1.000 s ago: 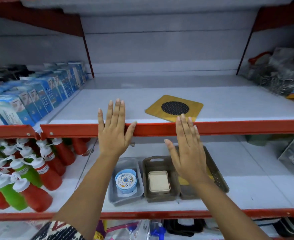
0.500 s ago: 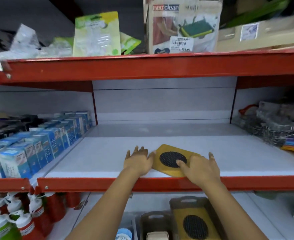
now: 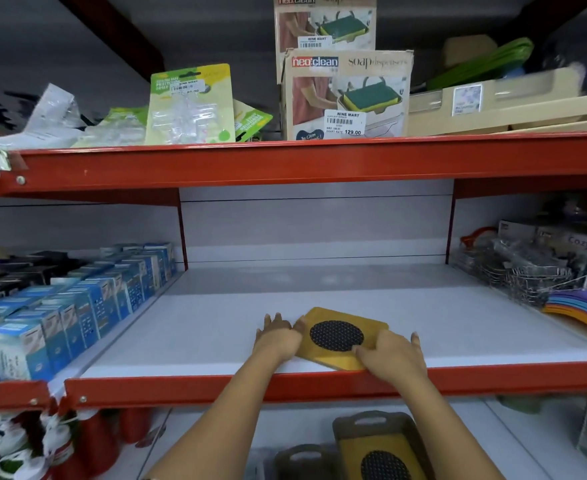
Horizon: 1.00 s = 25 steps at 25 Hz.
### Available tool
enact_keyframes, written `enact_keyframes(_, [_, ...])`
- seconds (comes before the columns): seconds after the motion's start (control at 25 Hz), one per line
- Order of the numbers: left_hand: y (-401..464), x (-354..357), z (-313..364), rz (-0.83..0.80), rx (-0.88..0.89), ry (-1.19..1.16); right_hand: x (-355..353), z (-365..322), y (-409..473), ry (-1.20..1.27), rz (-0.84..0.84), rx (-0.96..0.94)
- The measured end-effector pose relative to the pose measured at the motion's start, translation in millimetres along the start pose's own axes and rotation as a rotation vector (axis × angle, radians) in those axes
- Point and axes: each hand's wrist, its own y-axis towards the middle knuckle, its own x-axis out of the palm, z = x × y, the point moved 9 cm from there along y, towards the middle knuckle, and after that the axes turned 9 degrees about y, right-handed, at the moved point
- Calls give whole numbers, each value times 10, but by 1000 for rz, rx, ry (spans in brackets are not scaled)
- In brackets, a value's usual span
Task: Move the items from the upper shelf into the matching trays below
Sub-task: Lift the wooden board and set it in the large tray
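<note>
Two boxes [image 3: 347,95] on the top shelf read "neo:clean" in red and "soap dispensers" in grey, one stacked behind the other. The front one bears a white sticker with "NINE MART", a barcode and "129.00". Left of them a green blister pack [image 3: 191,105] carries a small label too blurred to read. On the far right of the middle shelf, a pack [image 3: 577,242] above the wire baskets shows the word "Cozy".

The mat [image 3: 340,337], yellow with a round black perforated centre, lies flat on the white middle shelf [image 3: 215,327] at its near edge, just right of centre. It is roughly square and turned so one corner points far-left and another overhangs the red front lip; no long axis can be told.

The left hand [image 3: 278,337] rests palm down on the shelf, fingers curled loosely against the mat's left edge, touching it without clasping. The right hand [image 3: 392,358] lies over the mat's near-right corner, thumb on the black disc, its fingers spread flat on top and not closed around anything.

Below, on the lower shelf, a brown tray [image 3: 364,424] holds a matching yellow mat [image 3: 382,462] with a black disc. Blue cartons [image 3: 77,317] line the shelf at left; their print is too small to read.
</note>
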Motion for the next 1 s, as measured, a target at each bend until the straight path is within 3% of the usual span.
enact_keyframes(0.2, [-348,-472,-103,450,-35,-414,-228,10,-134,483,174,-26])
enact_keyframes(0.28, [-507,-544,-210,496,-6,-670,-354,-43,-290,785,252,-85])
enact_keyframes(0.4, [-791,-434,-392,299,38,-1149,-368,-27,-487,1228,218,-70])
enact_keyframes(0.56, [-1317,-177,-762,67,30,-1435,-38,10,-787,1371,50,-86])
enact_keyframes(0.84, [-2037,661,-1427,-99,-32,-1594,825,230,-1382,1482,-235,-45])
enact_keyframes(1.0, [-2308,1221,-1738,-263,-149,-1617,1327,458,-1656,1409,-339,34])
